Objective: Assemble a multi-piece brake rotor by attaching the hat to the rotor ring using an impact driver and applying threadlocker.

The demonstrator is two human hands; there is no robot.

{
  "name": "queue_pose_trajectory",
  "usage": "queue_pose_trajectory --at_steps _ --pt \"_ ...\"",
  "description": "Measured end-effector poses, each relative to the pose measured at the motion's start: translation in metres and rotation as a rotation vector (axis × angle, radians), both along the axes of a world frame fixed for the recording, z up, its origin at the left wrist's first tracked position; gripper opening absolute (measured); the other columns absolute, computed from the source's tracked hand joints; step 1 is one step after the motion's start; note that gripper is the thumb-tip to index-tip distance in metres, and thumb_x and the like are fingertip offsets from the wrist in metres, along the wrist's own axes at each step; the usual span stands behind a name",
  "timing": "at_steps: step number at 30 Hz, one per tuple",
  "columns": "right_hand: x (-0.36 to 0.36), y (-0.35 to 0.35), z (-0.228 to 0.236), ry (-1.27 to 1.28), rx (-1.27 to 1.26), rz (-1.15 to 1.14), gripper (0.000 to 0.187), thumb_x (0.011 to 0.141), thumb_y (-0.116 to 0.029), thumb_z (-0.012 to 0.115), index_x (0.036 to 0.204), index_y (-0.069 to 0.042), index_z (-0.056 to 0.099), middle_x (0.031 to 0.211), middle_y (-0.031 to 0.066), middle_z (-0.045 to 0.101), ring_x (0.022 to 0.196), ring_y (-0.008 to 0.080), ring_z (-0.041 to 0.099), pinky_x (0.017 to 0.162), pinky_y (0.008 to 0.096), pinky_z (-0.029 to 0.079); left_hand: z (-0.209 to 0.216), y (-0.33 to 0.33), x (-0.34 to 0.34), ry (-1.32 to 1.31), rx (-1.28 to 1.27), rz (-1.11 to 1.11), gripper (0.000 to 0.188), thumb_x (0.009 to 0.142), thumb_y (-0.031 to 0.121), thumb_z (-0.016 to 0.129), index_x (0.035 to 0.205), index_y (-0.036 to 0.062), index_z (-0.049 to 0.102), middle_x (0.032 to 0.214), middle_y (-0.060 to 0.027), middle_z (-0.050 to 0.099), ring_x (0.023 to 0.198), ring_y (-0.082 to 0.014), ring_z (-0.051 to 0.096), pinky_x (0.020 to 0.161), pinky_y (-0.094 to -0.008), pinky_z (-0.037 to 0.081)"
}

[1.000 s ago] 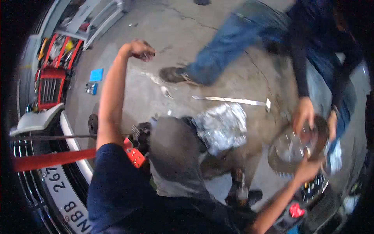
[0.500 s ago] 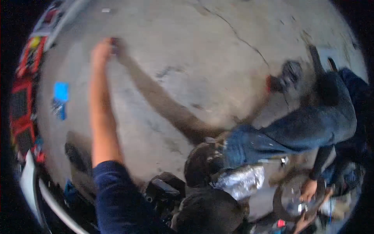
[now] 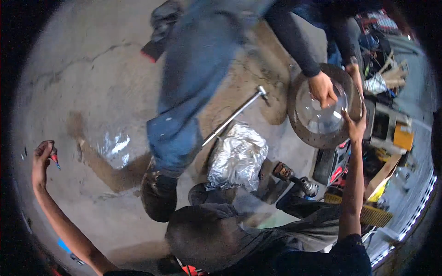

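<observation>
At the far left, my left hand is raised over the concrete floor, its fingers closed around a small red bottle with a narrow bluish tip. On the right is a brake rotor, a dark ring with small holes and a shiny raised centre. My right hand grips the rotor's right edge, thumb on its face. A co-worker's hand reaches onto the shiny centre. Another hand of theirs is at the upper right edge, partly hidden.
The co-worker's jeans leg and boot stand in the middle. Nearby lie a long ratchet wrench, a crumpled silver sheet and a power tool. A dark cap is below. Cluttered tools and an orange box line the right.
My view has swung to the right, bringing the rotor up from the lower right corner. My left hand, earlier stretched out at the upper left, now appears lower, still holding the small bottle.
</observation>
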State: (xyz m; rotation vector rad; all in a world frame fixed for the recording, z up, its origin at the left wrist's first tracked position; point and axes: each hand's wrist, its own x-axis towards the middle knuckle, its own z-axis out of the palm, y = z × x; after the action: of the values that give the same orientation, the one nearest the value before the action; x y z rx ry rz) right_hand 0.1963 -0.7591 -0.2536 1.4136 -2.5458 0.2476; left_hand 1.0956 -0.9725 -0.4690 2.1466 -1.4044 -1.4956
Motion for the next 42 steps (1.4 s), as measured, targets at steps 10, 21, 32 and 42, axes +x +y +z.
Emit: queue_pose_trajectory --at_steps 10,21,32,42 --pt "-0.050 0.028 -0.016 -0.154 -0.101 0.108 0.089 0.075 -0.037 0.078 0.140 0.003 0.033 0.120 0.0300 0.059 0.112 0.0428 0.059 0.094 0.0460 0.048 0.242 0.057 -0.517 0.586 -0.085 -1.011 0.068 0.069 0.026 0.086 0.122 -0.0028 0.055 0.109 -0.0087 0.062 0.094 -0.0145 0.061 0.084 -0.0280 0.050" --pt "-0.067 0.037 -0.056 -1.285 -0.218 -0.015 0.044 0.066 -0.031 0.077 0.091 0.004 0.071 0.091 0.0218 0.071 0.091 0.0319 0.070 0.079 0.0388 0.054 0.139 0.137 -0.802 1.168 0.098 -0.228 0.041 0.104 0.041 0.035 0.117 0.0061 0.054 0.096 -0.0058 0.060 0.088 -0.0202 0.059 0.081 -0.0346 0.048" --pt "-0.036 0.072 -0.018 -0.978 -0.396 -0.213 0.028 0.070 -0.014 0.070 0.089 0.007 0.069 0.088 0.0301 0.067 0.091 0.0408 0.068 0.077 0.0449 0.054 0.078 0.206 -0.833 1.362 -0.063 0.152 0.046 0.104 0.045 0.037 0.120 0.0064 0.054 0.111 -0.0059 0.060 0.105 -0.0210 0.059 0.099 -0.0475 0.047" --pt "0.007 0.096 -0.012 -0.698 -0.293 -0.518 0.033 0.069 -0.024 0.073 0.088 0.004 0.072 0.080 0.0227 0.071 0.080 0.0335 0.071 0.072 0.0413 0.054 0.050 0.206 -0.827 1.369 0.161 -0.158 0.046 0.104 0.042 0.037 0.119 0.0032 0.056 0.108 -0.0082 0.066 0.096 -0.0206 0.065 0.085 -0.0390 0.053"
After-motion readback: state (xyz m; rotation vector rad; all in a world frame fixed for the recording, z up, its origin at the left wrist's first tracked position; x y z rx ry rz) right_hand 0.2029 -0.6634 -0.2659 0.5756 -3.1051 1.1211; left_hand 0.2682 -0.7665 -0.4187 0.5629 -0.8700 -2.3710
